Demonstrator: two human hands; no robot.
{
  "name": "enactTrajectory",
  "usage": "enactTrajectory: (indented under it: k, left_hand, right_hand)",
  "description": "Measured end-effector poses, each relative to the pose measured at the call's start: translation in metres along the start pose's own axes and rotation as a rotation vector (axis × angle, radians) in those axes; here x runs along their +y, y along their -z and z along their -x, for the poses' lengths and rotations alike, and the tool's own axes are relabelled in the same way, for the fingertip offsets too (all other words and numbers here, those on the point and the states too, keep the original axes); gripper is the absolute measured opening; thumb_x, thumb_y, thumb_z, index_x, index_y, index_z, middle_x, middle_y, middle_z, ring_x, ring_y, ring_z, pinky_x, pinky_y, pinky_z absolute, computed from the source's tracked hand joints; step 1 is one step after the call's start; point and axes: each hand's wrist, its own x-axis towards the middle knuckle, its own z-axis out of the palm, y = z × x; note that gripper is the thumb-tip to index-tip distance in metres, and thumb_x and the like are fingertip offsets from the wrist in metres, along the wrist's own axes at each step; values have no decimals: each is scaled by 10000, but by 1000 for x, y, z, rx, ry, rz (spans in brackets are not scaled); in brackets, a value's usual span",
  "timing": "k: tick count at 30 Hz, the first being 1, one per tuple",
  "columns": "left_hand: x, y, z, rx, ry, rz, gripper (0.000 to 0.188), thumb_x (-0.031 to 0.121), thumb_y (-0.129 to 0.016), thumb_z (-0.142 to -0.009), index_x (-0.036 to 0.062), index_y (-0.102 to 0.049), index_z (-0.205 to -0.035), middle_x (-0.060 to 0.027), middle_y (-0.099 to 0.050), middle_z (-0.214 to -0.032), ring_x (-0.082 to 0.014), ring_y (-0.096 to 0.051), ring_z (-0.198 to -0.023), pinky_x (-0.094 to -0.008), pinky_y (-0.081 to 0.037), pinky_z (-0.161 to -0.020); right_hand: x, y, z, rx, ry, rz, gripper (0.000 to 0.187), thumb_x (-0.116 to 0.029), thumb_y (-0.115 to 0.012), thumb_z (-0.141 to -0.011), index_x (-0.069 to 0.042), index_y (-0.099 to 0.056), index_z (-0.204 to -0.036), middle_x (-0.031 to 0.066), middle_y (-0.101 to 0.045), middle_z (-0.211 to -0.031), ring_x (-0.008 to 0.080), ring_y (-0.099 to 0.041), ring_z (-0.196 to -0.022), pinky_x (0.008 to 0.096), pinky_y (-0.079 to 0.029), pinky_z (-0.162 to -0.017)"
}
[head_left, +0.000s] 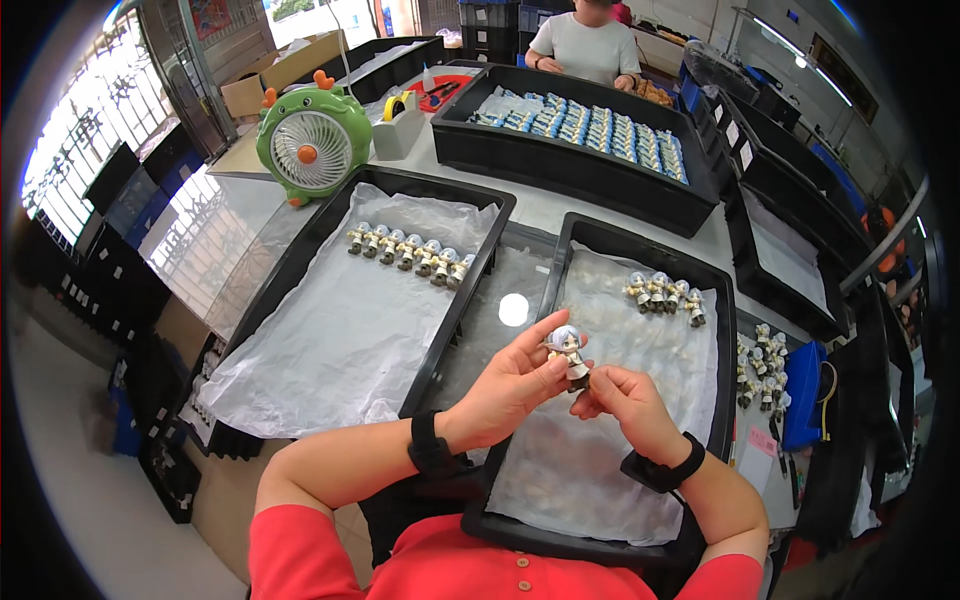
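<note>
Small silver-haired figurine (567, 346), pale outfit, dark feet, held slightly tilted

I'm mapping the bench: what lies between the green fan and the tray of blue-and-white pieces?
In the head view, a pale tape dispenser holding a yellow roll.

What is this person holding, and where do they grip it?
A small lilac-haired, white-clad figurine: the left hand holds its body, the right hand its dark lower end.
</note>
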Motion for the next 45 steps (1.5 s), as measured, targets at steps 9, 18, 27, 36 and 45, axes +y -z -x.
enactTrajectory:
  k: [9,18,27,36,45]
  left_hand:
    - [8,0,2,61,-73,53,520,195,-464,-985,135,-243,-1452,-118,-445,-1371,-205,-553,-1122,-360,-430,-970]
    - [8,-3,4,-26,52,-12,555,161,-519,-958,88,-262,-1445,-132,-481,-1341,-253,-551,-1149,-378,-443,-983]
    - [4,-4,3,-123,20,-158,670,66,-600,-898,93,-240,-1462,-120,-515,-1282,-215,-529,-1170,-348,-440,-971]
    - [5,-6,5,-101,-10,-232,661,25,-587,-892,81,-250,-1459,-102,-508,-1283,-171,-502,-1171,-320,-419,-977]
    - [2,-4,5,-58,30,-183,600,92,-566,-926,82,-268,-1448,-118,-520,-1282,-206,-549,-1136,-338,-456,-950]
  right_hand:
    - [-8,-2,3,264,245,309,287,-129,-584,-913,20,-561,-1158,35,-649,-753,92,-599,-716,237,-475,-680]
    - [-14,5,3,271,526,514,688,-121,-722,-787,-69,-391,-1388,97,-567,-1137,176,-561,-986,299,-455,-823]
    - [-20,-3,2,168,619,718,760,-163,-829,-656,-100,-473,-1324,123,-492,-1273,278,-495,-1155,375,-409,-973]
    - [-9,-4,-1,180,585,640,730,-144,-823,-666,-125,-472,-1307,74,-530,-1236,213,-532,-1096,342,-437,-866]
    - [-5,-6,-2,210,558,609,748,-207,-834,-661,-110,-466,-1304,70,-535,-1243,203,-542,-1085,342,-441,-864]
